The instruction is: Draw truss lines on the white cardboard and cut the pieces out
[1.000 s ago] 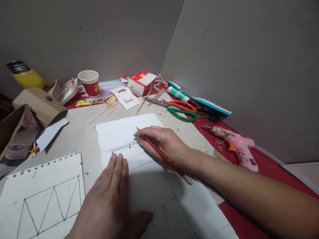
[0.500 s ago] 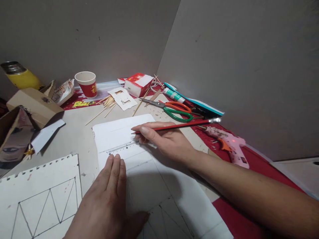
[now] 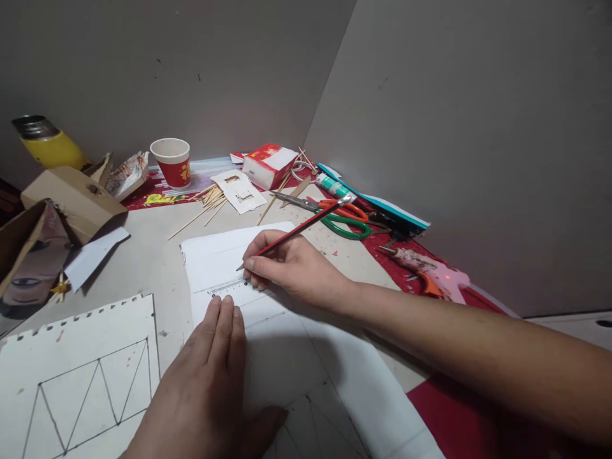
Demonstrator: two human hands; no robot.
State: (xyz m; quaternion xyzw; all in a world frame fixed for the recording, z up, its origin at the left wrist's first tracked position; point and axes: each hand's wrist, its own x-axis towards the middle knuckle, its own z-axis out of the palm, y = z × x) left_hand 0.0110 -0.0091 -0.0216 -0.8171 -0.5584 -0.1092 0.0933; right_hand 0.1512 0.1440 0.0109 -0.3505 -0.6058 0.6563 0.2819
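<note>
A red and black pencil (image 3: 313,222) is gripped in my right hand (image 3: 291,268), its tip low over the white paper (image 3: 210,255). Beneath that hand lies a clear ruler (image 3: 229,289), partly hidden by the fingers. My left hand (image 3: 205,376) rests flat on the sheet, fingers outstretched together, with the fingertips at the ruler's near edge. Drawn lines run across the paper. To the left is a torn-edged sheet (image 3: 86,338) bearing a zigzag truss drawing in dark lines.
Scissors (image 3: 344,226) with orange and green handles lie beyond my right hand. A pink glue gun (image 3: 444,277) sits on the right. Behind are wooden sticks (image 3: 210,199), a paper cup (image 3: 173,167) and a red-and-white packet (image 3: 270,164). Cardboard pieces (image 3: 71,197) and a yellow bottle (image 3: 55,150) stand left.
My right hand has moved left and nearer along the ruler, and the pencil now tilts more steeply. My left hand stays on the paper. The view has shifted slightly.
</note>
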